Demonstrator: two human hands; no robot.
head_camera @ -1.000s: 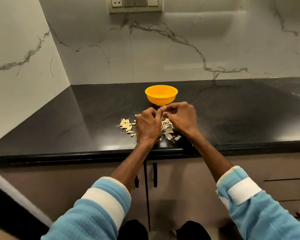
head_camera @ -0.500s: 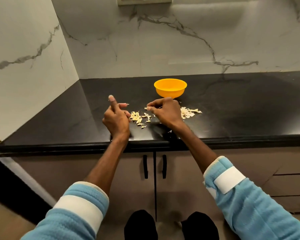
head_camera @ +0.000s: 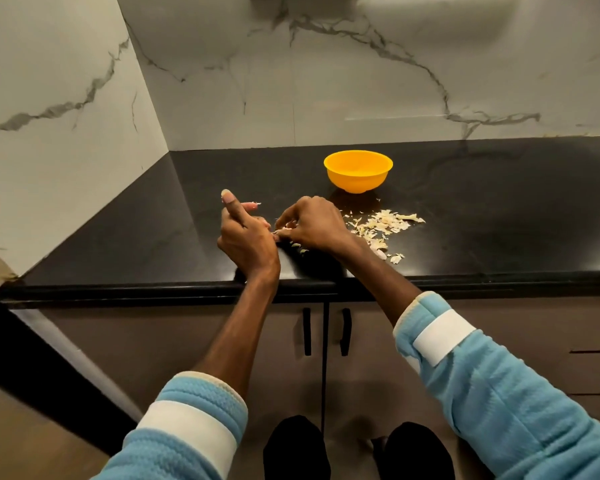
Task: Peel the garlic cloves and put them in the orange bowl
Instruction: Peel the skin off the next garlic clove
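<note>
The orange bowl (head_camera: 358,169) stands upright on the black counter (head_camera: 499,216), and its inside looks empty from here. My left hand (head_camera: 246,237) is left of the bowl with the thumb raised, its fingers holding a pinkish garlic clove (head_camera: 250,205) that sticks out to the right. My right hand (head_camera: 314,225) lies next to it, fingers curled down and pinching a pale garlic piece (head_camera: 280,231) between the two hands. The hands hide most of the small heap of cloves. Loose peel (head_camera: 385,223) lies scattered to the right of my right hand.
Marble walls meet in a corner at the back left. The counter's front edge (head_camera: 465,280) runs just under my wrists, with cabinet doors and two black handles (head_camera: 307,330) below. Bare black counter stretches right of the peel and left of my left hand.
A second ago both hands worked together in front of the bowl. The left hand then moved off to the left with a clove, and the right hand has now come over to meet it.
</note>
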